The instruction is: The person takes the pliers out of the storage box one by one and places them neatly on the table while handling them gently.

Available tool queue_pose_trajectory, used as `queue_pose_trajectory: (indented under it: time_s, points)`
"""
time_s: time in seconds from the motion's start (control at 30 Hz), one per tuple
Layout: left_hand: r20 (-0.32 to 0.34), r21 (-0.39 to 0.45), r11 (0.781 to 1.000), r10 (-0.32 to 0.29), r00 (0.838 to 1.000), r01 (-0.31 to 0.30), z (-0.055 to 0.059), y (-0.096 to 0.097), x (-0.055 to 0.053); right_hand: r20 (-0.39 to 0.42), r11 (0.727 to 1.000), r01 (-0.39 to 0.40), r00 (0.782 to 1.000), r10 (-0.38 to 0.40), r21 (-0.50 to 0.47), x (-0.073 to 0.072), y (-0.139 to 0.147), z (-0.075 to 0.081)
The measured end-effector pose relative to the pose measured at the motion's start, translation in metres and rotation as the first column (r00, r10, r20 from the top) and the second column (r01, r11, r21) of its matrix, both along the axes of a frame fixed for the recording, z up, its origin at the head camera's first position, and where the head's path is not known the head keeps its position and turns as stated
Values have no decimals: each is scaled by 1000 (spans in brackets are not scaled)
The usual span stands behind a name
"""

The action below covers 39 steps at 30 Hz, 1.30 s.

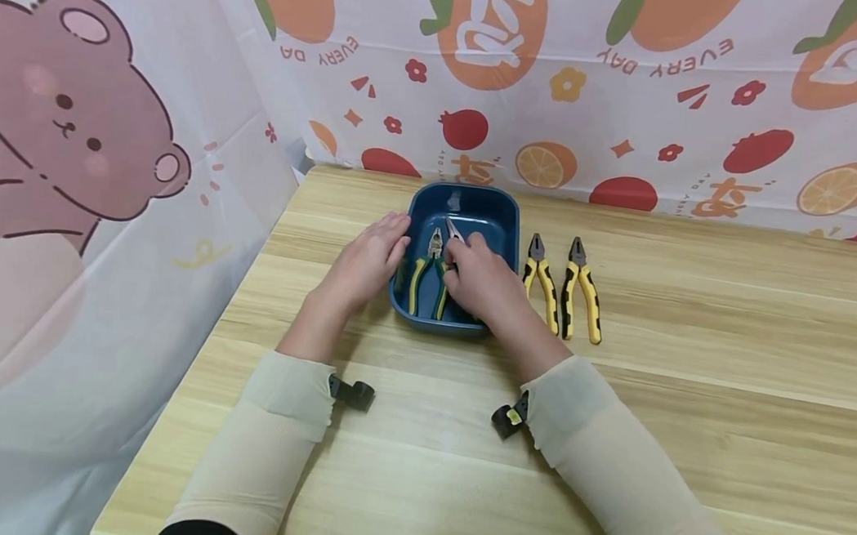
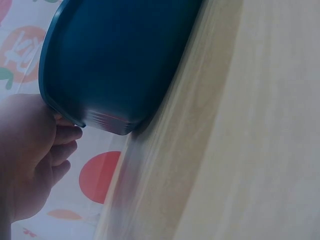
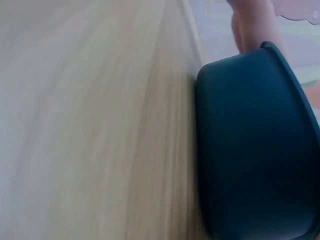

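Dark blue and round-cornered, the tray [image 1: 500, 233] sits just above the centre of the frame, and from my distant seat I read across it. At its left rim the person's left hand [image 1: 369, 254] lies with fingers mostly straight against the side; I would press lightly there, just enough to steady it. Inside, at left, green-and-yellow pliers [image 1: 435, 250] lie nose up the frame, handles spread; I would avoid dragging anything over them. Just beside them the right hand [image 1: 485, 281] has curled fingers, seemingly pinching slim-nosed pliers [image 1: 453, 230]; their handles are hidden, so I cannot tell how firm that grip is. I judge it best to lower them level, nose clear of its neighbour. That nose is grey and tapering, tilted toward the upper left. Right of the tray, yellow-and-black pliers [image 1: 537, 268] and a matching pair [image 1: 580, 271] lie side by side on the wooden table [image 1: 723, 384], dark-nosed.
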<state>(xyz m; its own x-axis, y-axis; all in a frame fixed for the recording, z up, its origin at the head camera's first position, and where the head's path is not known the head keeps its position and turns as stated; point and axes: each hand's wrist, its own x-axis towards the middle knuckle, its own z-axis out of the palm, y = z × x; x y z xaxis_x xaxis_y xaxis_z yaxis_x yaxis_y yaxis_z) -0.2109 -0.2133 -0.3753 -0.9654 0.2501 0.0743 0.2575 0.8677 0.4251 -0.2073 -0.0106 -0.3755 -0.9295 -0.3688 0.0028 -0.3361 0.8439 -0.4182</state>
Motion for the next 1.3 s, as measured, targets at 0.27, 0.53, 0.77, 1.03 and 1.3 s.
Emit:
queue_pose_trajectory:
  time_s: [0.27, 0.53, 0.77, 1.03, 1.3]
  points:
    - [6, 5, 1000, -1, 1000, 1, 2, 0, -1, -70, 971, 36, 996, -54, -236, 4, 7, 4]
    - [18, 2, 1000, 0, 1000, 0, 3, 0, -2, -201, 879, 3, 973, -113, -477, 7, 15, -1]
    - [7, -15, 1000, -10, 1000, 11, 2, 0, -2, -212, 752, -31, 966, -146, -658, 5, 21, 1]
    - [-14, -17, 999, -29, 999, 29, -1, 2, -3, -113, 582, 36, 969, -218, -813, 9, 48, 14]
    - [-27, -20, 1000, -16, 1000, 16, -5, -1, -1, -27, 744, 143, 977, -212, -652, 3, 98, 10]
